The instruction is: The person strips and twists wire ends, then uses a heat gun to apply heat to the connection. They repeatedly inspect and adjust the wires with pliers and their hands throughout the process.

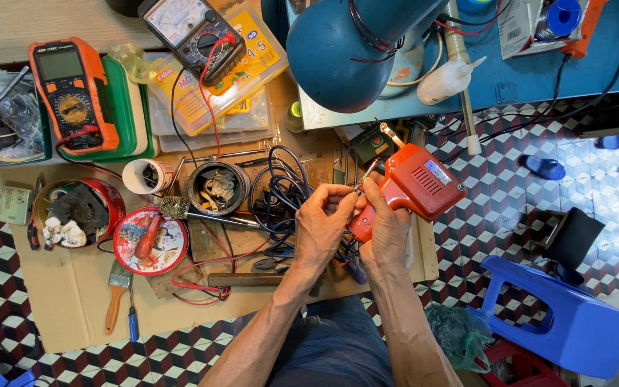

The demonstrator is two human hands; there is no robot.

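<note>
My right hand (pixel 385 228) grips the handle of a red pistol-shaped soldering gun (pixel 411 185), its metal tip pointing up and left. My left hand (pixel 322 226) sits just left of it, fingertips pinched on a small part at the gun's tip (pixel 359 187); what the part is I cannot make out. Both hands hover over a coil of dark blue cable (pixel 279 193) on a sheet of cardboard (pixel 73 294).
An orange multimeter (pixel 72 92) and a black analogue meter (pixel 193 32) lie at the back. Round tins (pixel 150 240), a small cup, a paintbrush (pixel 117 294) and a screwdriver sit left. A blue lamp shade (pixel 349 50) hangs above. A blue plastic stool (pixel 564 315) stands right.
</note>
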